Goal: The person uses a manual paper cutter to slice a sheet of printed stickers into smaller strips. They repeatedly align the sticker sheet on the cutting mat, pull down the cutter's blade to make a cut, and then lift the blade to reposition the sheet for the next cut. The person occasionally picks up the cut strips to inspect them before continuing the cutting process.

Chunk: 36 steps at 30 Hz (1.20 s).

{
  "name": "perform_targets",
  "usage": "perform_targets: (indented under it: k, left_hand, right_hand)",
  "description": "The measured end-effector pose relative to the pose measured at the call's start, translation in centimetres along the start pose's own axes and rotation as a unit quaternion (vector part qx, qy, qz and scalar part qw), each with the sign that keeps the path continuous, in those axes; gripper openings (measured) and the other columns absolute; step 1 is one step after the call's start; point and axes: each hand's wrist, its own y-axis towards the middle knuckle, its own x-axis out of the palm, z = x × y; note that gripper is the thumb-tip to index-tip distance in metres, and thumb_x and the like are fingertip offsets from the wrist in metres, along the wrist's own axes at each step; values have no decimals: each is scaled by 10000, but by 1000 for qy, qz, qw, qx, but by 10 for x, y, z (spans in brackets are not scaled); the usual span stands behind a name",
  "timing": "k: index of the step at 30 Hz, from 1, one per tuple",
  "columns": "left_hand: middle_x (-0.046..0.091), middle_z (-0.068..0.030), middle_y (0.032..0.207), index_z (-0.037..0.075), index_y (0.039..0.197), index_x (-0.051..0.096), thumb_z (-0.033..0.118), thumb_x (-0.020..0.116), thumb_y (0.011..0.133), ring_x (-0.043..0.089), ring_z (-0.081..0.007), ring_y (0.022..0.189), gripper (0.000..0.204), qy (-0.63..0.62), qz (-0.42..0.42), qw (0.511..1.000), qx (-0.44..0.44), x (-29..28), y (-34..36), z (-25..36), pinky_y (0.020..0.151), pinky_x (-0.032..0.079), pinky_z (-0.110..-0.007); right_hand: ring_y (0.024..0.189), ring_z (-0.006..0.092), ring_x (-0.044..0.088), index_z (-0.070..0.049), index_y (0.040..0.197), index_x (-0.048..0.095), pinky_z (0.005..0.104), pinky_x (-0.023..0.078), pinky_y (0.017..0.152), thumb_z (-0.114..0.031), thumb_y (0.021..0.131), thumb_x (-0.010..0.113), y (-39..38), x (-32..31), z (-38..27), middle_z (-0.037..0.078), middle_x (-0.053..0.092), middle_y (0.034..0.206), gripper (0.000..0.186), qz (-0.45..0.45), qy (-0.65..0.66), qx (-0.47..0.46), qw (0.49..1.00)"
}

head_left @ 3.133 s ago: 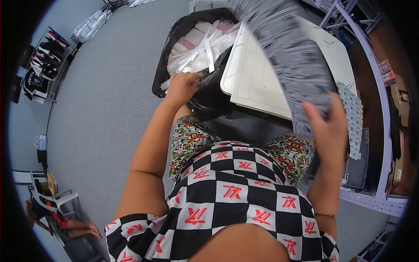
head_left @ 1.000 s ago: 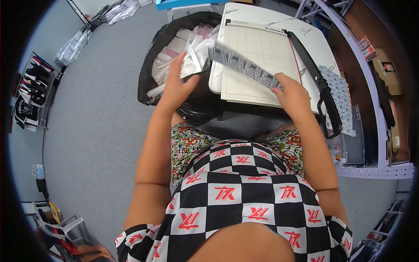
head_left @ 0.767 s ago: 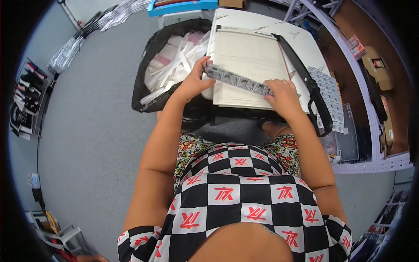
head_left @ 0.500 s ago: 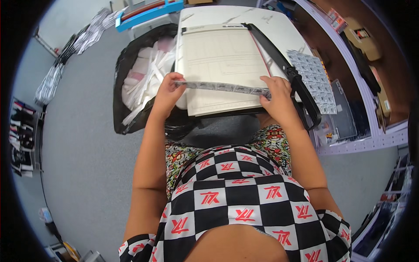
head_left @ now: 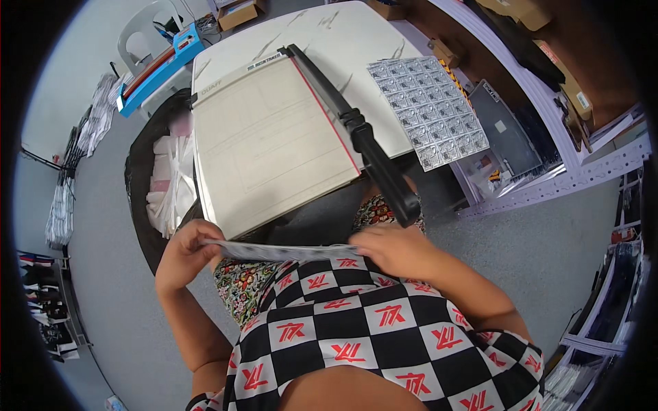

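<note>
A narrow grey printed strip [head_left: 288, 252] stretches across in front of my belly, seen nearly edge-on. My left hand [head_left: 184, 253] pinches its left end between thumb and fingers. At the other end, my right hand [head_left: 394, 248] grips the strip with its fingers closed, the thumb mostly hidden. Just beyond the strip lies the cream board of a guillotine paper cutter [head_left: 267, 144], with nothing on it. The cutter's black blade arm [head_left: 370, 151] runs down its right side, its handle end pointing toward me.
On the white marbled table [head_left: 274, 41], a silver printed sheet [head_left: 439, 113] overhangs the right edge. A black bag [head_left: 140, 198] holding white paper offcuts stands left of the cutter. Farther left is a blue device [head_left: 157, 75]. A lilac shelf rack [head_left: 582, 178] rises at the right.
Both hands have drawn the strip back off the cutter board toward my body, and it has turned from face-up to nearly edge-on. My view has shifted to the right.
</note>
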Motion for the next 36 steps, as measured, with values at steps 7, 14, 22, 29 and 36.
perform_targets:
  k: [7, 14, 22, 29, 36]
  left_hand:
    - [527, -31, 939, 0, 1080, 474, 118, 558, 830, 511, -121, 866, 288, 38, 21, 999, -8, 11, 49, 32, 798, 404, -256]
    - [530, -44, 945, -12, 1114, 454, 121, 534, 850, 514, -136, 879, 305, 11, 52, 996, 72, 3, 84, 38, 810, 394, -257]
    - [546, -44, 941, -10, 1106, 468, 115, 526, 854, 515, -138, 876, 287, 11, 144, 989, 39, -12, 59, 16, 813, 390, -262]
    - [545, -41, 939, -18, 1091, 476, 118, 528, 855, 513, -134, 877, 277, 2, 160, 987, -17, -11, 38, -9, 817, 390, -260]
    - [538, -48, 949, 3, 1075, 494, 115, 526, 855, 525, -132, 878, 249, 69, 130, 989, -7, 1, 32, -1, 785, 410, -254]
  right_hand:
    - [751, 260, 585, -44, 936, 593, 335, 443, 668, -151, 769, 592, -125, -90, 78, 125, 608, 840, 198, -50, 67, 260, 962]
    - [887, 152, 539, 8, 1090, 532, 289, 428, 778, -99, 770, 608, -110, -157, 76, 93, 576, 990, 346, 198, 204, 201, 937]
    - [947, 318, 536, -43, 1241, 424, 345, 413, 824, -148, 811, 544, 51, -59, 88, 189, 535, 991, 459, 269, 63, 216, 936]
    - [845, 335, 560, -60, 1216, 426, 404, 463, 710, -187, 812, 534, 47, -48, 64, 165, 485, 1079, 437, 193, -143, 262, 935]
    - [1162, 339, 395, -140, 1207, 464, 396, 332, 950, -57, 716, 590, 8, -68, 118, 139, 430, 1243, 514, 128, -258, 179, 941]
